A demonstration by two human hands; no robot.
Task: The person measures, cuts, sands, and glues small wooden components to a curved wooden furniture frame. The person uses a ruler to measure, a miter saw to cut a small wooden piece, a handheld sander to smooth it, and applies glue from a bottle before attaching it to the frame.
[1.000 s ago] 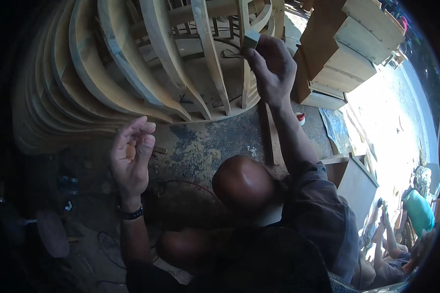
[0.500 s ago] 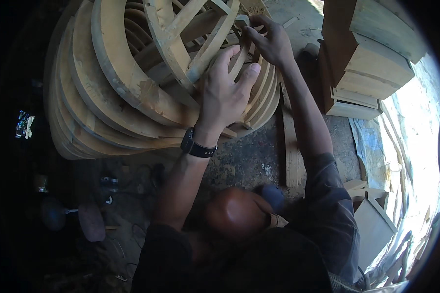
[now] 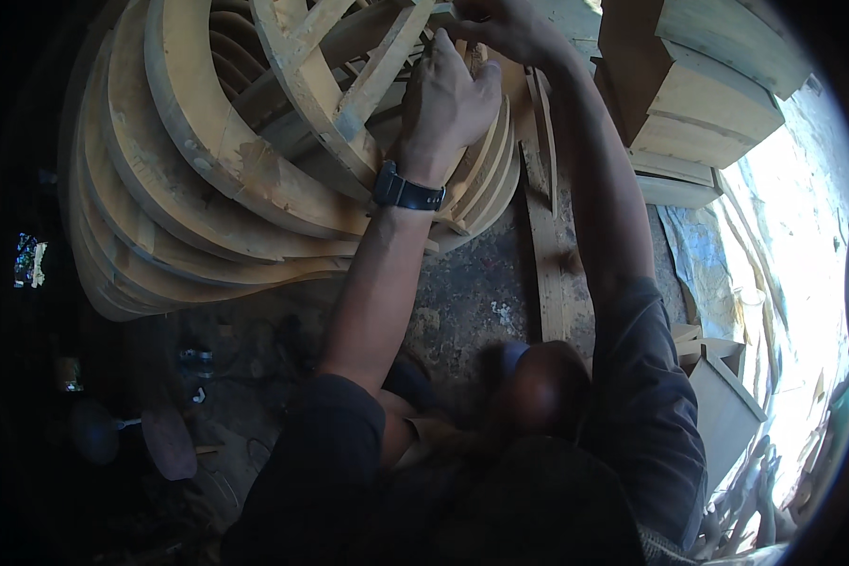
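Observation:
A large rounded wooden frame of curved ribs (image 3: 198, 104) fills the upper left, with straight slats (image 3: 387, 66) crossing between the ribs. Over its right part reaches my left hand (image 3: 448, 108), a dark watch on the wrist. Its index finger points forward and its thumb stands apart; I see nothing gripped in it. Farther up, at the top edge, my right hand (image 3: 509, 33) bends over the slat ends with curled fingers. What those fingers hold is in shadow and partly cut off by the picture's edge.
Pale wooden boxes (image 3: 707, 113) stand at the upper right, beside a bright plastic sheet (image 3: 717, 255). A long plank (image 3: 549, 274) lies on the stained floor, a thinner strip (image 3: 542, 141) above it. Another wooden piece (image 3: 726, 406) stands at lower right. Dark clutter fills the left.
Both hands have moved farther up and away over the frame. The frame has shifted slightly left in view. My knees below have changed position.

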